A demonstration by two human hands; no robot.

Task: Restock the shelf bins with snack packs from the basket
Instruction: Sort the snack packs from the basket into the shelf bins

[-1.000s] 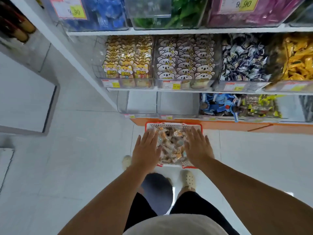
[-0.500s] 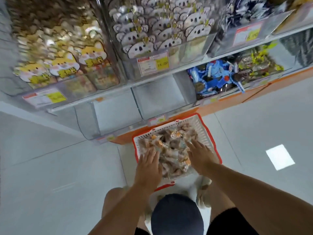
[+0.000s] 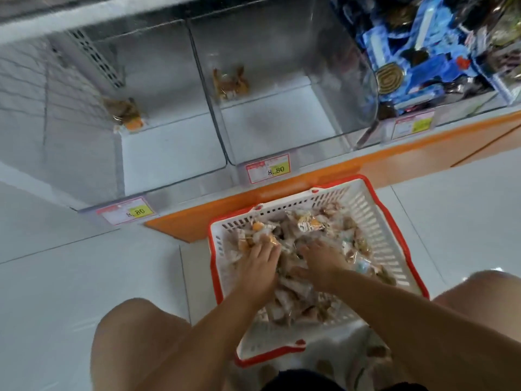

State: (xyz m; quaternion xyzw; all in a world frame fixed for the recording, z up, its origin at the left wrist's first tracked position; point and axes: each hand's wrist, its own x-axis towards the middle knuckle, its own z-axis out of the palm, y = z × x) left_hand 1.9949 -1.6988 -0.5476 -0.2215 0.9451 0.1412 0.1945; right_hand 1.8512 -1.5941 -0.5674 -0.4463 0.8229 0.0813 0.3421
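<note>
A white basket with a red rim (image 3: 375, 221) sits on the floor in front of the bottom shelf, heaped with small clear snack packs (image 3: 307, 224). Both my hands are down in the pile. My left hand (image 3: 258, 266) curls its fingers into packs near the basket's left side. Just right of it, my right hand (image 3: 320, 262) digs its fingers into packs at the middle, thumb spread. Two clear shelf bins stand behind the basket: the left bin (image 3: 169, 153) holds one pack (image 3: 125, 114) at its back, the middle bin (image 3: 276, 122) one pack (image 3: 229, 84).
A third bin (image 3: 428, 66) at the right is full of blue packets. Price tags (image 3: 267, 169) hang on the bin fronts. An orange plinth (image 3: 310, 179) runs under the shelf. My bare knees flank the basket on a white tiled floor (image 3: 70, 277).
I have crouched lower and closer, so the bottom bins now fill the view. Both hands have gone from lying flat on the packs to digging into the pile.
</note>
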